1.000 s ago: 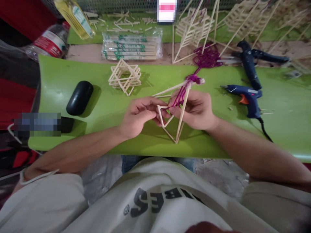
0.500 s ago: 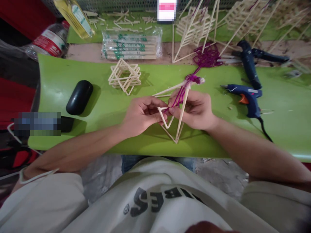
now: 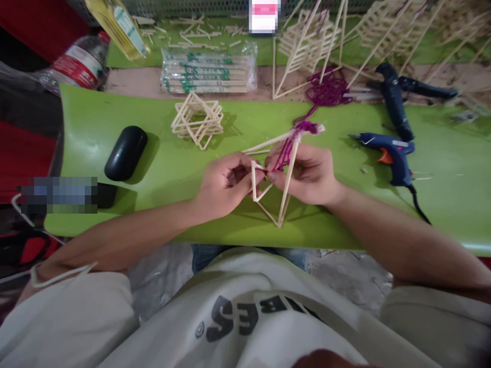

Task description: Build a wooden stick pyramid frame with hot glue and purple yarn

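Note:
A small triangle of thin wooden sticks [image 3: 253,184] is pinched in the closed fingers of my left hand [image 3: 220,184]. Facing it, my right hand [image 3: 314,174] is closed, with thumb and fingertip on the purple string [image 3: 284,153] close to the triangle's upper corner. The fingertips of both hands nearly meet, and they hide just how the string runs there. A larger frame of wooden sticks [image 3: 288,179] stands around my right fingers, its point toward me. Purple string is wrapped about its far corner and trails back to a tangled heap of purple string [image 3: 328,92].
A woven stick structure [image 3: 197,120] sits beyond my left hand, near a black rounded case [image 3: 126,153]. To the right lies a blue glue gun [image 3: 391,153] with its cord. Bagged sticks [image 3: 209,71], a bottle of yellow liquid [image 3: 117,28] and stick frames [image 3: 307,41] are farther back.
The small triangle has turned in my left fingers, its lower corner swinging left. My right hand has stayed nearly still at the string.

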Motion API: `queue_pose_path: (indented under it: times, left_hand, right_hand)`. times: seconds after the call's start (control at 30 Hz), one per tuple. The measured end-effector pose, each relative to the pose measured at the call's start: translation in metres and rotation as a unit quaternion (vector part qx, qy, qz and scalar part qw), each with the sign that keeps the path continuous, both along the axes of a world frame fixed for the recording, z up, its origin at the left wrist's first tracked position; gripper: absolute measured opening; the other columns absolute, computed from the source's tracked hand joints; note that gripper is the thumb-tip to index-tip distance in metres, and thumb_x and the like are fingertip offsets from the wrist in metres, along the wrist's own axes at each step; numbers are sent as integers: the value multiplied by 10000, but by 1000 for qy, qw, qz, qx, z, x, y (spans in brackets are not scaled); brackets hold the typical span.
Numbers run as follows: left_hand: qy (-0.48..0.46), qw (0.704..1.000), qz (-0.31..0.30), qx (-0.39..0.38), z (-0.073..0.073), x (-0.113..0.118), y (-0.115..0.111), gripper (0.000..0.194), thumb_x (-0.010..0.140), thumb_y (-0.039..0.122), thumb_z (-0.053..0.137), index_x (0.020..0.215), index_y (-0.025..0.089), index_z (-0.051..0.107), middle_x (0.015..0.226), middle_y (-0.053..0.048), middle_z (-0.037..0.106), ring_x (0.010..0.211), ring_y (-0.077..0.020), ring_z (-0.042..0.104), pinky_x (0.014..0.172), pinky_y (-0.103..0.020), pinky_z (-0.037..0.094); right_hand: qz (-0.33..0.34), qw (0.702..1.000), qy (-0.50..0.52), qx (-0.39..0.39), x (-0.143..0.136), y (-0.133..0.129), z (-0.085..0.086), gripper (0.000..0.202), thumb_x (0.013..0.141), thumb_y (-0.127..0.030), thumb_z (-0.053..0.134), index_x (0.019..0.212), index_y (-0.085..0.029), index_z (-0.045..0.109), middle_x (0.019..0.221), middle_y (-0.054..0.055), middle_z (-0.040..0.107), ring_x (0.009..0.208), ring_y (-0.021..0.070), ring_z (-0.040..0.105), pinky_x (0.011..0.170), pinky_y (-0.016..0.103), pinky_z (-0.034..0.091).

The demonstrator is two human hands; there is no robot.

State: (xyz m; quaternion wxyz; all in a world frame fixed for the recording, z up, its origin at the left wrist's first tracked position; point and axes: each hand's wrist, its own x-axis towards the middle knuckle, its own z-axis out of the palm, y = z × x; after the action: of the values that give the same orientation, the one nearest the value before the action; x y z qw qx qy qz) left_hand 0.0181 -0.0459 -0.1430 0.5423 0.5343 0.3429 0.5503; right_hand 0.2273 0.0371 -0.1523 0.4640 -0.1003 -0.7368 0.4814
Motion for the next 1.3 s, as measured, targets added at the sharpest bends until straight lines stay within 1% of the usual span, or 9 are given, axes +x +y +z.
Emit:
queue_pose_path:
  times: [0.13,0.3,0.47,0.73,0.83,0.93,1.03,1.13,1.3]
  left_hand:
    - [21,1000,8,10,-3,0,0,326,947,466,938,1002,203,754,836,20,751,637,-109,775,593,-188,692]
    - [26,999,12,44,-2,0,0,207,991,367,907,1039,214,775,821,38,738,562,-83,737,529,-161,646]
    - [60,995,21,82,-3,-2,-1,99,1062,300,820,1124,231,785,905,6,770,600,-88,765,535,-148,638]
    - [120,978,47,164,-7,-3,-2,111,1101,194,721,1181,247,776,980,-9,738,616,-58,748,553,-127,600]
    - [174,954,84,227,-4,-4,1,128,1095,153,699,1162,236,769,977,-13,761,614,-44,719,553,-113,570]
    - [246,901,137,330,-1,-6,7,126,1065,125,715,1130,218,771,937,-21,780,673,-68,705,583,-142,550]
    - [294,861,163,382,0,-9,10,110,1063,146,720,1132,207,781,966,-41,787,765,-108,721,661,-206,575]
    - [307,849,162,398,1,-13,12,125,1065,140,715,1150,198,788,1001,-54,790,826,-127,738,719,-236,595]
    - [314,849,163,391,2,-14,11,113,1069,144,719,1143,199,786,1004,-45,795,790,-114,726,681,-227,576]
  right_hand:
    - [-9,1000,1,-2,0,0,-1,188,944,-254,934,1075,-233,801,896,1,783,725,116,697,651,242,615]
    - [4,1000,-10,-18,1,0,0,244,931,-366,972,1063,-238,813,896,14,802,748,138,727,662,264,639]
    - [21,998,-5,-58,1,-1,-1,225,930,-312,966,1071,-219,818,910,22,806,745,132,729,673,258,630]
    - [62,993,12,-99,2,-3,0,264,895,-288,998,1071,-194,826,890,23,779,729,124,705,656,244,584]
    - [64,992,13,-104,2,-3,-1,275,895,-308,999,1080,-197,828,901,26,778,743,133,713,667,253,589]
    - [69,993,16,-99,1,-3,-2,273,899,-335,998,1074,-207,832,883,12,765,724,125,692,653,251,578]
    - [67,994,20,-88,-1,-2,-2,272,904,-339,996,1085,-214,836,869,0,753,710,113,670,640,240,561]
    - [63,994,25,-87,-3,-3,-3,268,912,-341,991,1089,-214,834,862,-4,745,723,113,679,656,237,569]
    - [56,994,16,-97,-2,-5,-1,274,916,-364,988,1081,-211,831,878,-5,758,718,102,680,658,226,581]
